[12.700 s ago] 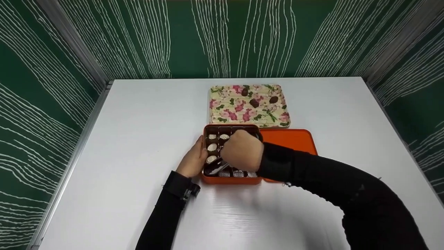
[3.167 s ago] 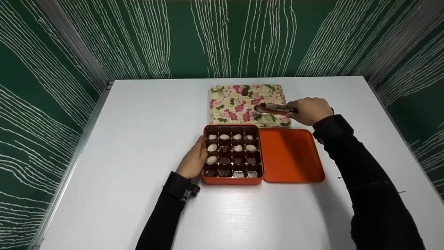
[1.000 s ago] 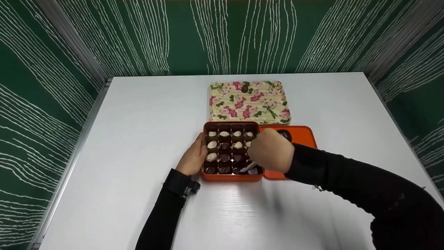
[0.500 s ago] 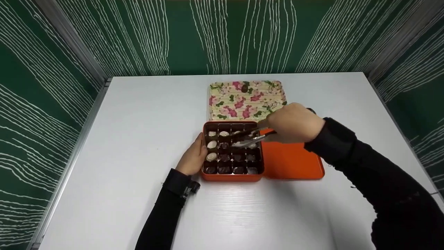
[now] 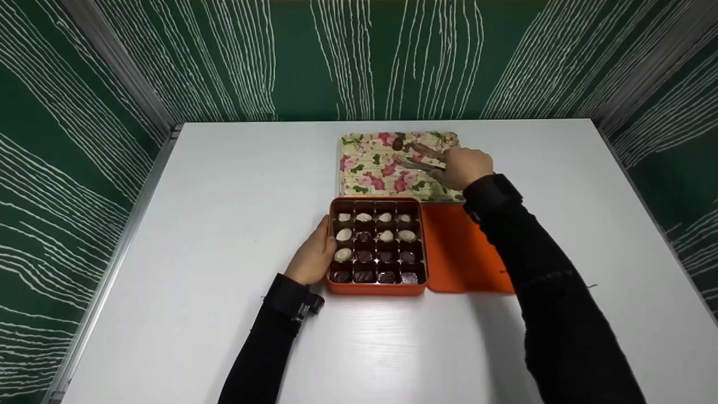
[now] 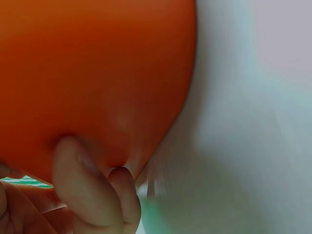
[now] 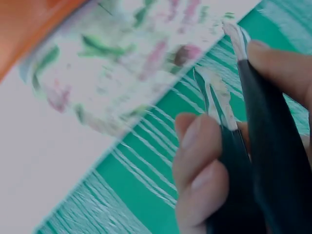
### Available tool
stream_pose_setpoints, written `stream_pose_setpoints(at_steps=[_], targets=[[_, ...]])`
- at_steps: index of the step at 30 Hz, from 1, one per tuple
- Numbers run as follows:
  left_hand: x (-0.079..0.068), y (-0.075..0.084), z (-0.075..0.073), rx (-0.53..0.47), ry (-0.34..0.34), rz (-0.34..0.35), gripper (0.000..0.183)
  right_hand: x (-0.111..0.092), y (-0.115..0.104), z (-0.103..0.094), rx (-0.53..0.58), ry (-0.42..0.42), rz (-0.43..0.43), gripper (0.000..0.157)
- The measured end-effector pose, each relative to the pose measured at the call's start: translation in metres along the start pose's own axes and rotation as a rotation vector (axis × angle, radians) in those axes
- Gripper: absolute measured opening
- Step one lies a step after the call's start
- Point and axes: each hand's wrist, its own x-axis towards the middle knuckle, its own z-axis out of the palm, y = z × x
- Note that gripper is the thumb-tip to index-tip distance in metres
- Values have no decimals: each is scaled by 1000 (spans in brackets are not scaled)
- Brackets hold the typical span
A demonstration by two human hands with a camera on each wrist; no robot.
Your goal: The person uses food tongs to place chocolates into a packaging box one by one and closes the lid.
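Note:
In the head view my left hand (image 5: 309, 255) rests against the left wall of the orange box (image 5: 376, 289). Its fingertips press that wall (image 6: 117, 87) in the left wrist view. Brown compartments inside hold white and dark chocolates; the front right one shows a silvery patterned surface. My right hand (image 5: 466, 168) grips tongs (image 5: 420, 163) above the floral tray (image 5: 364, 168). The tips of these tongs (image 7: 234, 44) are spread, with nothing between them. One dark chocolate (image 5: 397, 144) lies near the tray's back edge, just beyond the tips.
A flat orange lid (image 5: 465, 264) lies right of the box, partly under my right forearm. The tray stands directly behind the box on the white table (image 5: 241, 185). Green walls with white lines (image 5: 303, 56) enclose the back and sides.
Two of three chocolates have left the tray. A dark chocolate now sits in the third front compartment, formerly silvery. The right hand has carried the tongs from box to tray; the left stays put.

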Motion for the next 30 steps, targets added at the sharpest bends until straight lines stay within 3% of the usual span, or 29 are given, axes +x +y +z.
stream_pose_setpoints(at_steps=[6,12,22,30], targets=[[-2,-1,-1,-7,16,-6,60,26,-13,29,62,-53,116,49],[-2,-2,-1,-4,19,-6,60,41,-26,48,59,16,133,46],[-1,0,0,-14,5,8,61,61,-29,59,69,46,232,43],[1,0,-3,2,14,51,59,69,-21,61,58,104,198,42]])
